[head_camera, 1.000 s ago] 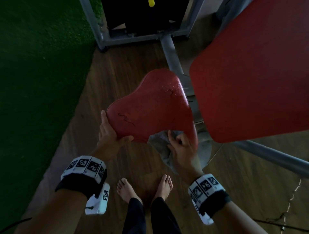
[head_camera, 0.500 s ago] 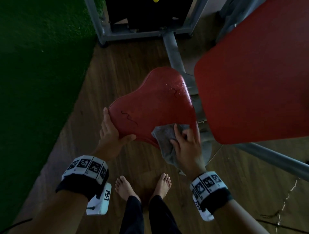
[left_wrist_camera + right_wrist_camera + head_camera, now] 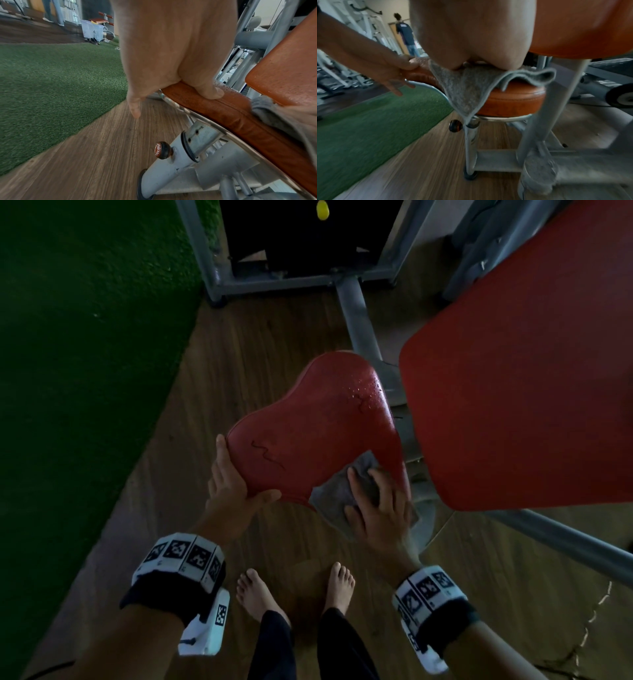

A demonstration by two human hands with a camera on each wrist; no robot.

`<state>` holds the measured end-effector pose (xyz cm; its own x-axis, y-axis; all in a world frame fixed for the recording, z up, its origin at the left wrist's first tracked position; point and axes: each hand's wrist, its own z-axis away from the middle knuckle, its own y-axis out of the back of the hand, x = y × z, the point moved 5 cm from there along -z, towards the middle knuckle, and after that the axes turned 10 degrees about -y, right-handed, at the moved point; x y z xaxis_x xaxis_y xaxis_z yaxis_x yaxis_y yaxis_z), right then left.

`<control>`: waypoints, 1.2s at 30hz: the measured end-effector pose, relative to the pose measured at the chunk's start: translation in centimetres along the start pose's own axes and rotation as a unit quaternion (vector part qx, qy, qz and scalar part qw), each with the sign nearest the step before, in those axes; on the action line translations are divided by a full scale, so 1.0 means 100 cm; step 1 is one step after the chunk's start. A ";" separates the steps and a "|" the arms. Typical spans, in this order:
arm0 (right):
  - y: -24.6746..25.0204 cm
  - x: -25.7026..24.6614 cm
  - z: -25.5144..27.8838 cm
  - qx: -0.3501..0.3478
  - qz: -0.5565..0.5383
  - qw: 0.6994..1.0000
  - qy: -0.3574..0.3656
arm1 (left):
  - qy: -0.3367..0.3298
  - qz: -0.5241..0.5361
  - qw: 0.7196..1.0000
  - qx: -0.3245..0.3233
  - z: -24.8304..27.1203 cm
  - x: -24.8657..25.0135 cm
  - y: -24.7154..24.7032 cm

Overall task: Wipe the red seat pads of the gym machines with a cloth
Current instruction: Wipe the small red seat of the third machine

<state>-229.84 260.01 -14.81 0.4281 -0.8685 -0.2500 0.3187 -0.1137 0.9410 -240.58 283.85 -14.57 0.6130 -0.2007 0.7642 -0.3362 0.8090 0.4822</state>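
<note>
A heart-shaped red seat pad [image 3: 318, 433] sits on a grey post, with water drops on its far right part. My left hand [image 3: 236, 484] holds its near-left edge, thumb on top and fingers below, as the left wrist view shows on the seat pad [image 3: 231, 116]. My right hand [image 3: 376, 508] lies spread on a grey cloth [image 3: 337, 494] and presses it onto the pad's near-right corner. The cloth [image 3: 471, 92] hangs over the front edge of the seat pad [image 3: 513, 100]. A large red back pad [image 3: 520, 371] rises to the right.
Green turf [image 3: 85, 371] borders the wooden floor [image 3: 239, 364] on the left. The grey machine frame [image 3: 359, 316] runs back to a weight stack. A black adjustment knob [image 3: 162, 150] sticks out under the seat. My bare feet [image 3: 257, 594] stand below. A person [image 3: 406, 33] stands far off.
My right hand has slid the cloth up from below the seat's front edge onto its near-right top and flattened out. My left hand has kept its hold.
</note>
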 end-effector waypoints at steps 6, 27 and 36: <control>-0.002 -0.040 -0.058 -0.029 0.018 0.995 0.096 | -0.003 0.000 1.000 0.006 -0.001 -0.005 -0.001; 0.027 -0.014 -0.103 0.068 0.058 0.994 -0.060 | 0.015 -0.013 1.000 -0.014 0.000 -0.005 0.000; 0.031 -0.016 -0.137 0.015 0.050 0.997 -0.053 | 0.024 -0.015 1.000 -0.014 -0.001 -0.006 0.000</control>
<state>-217.99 267.63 -14.65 0.3638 -0.9222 -0.1308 0.2522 -0.0376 0.9669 -240.85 284.03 -15.03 0.6556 -0.1991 0.7284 -0.2981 0.8180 0.4919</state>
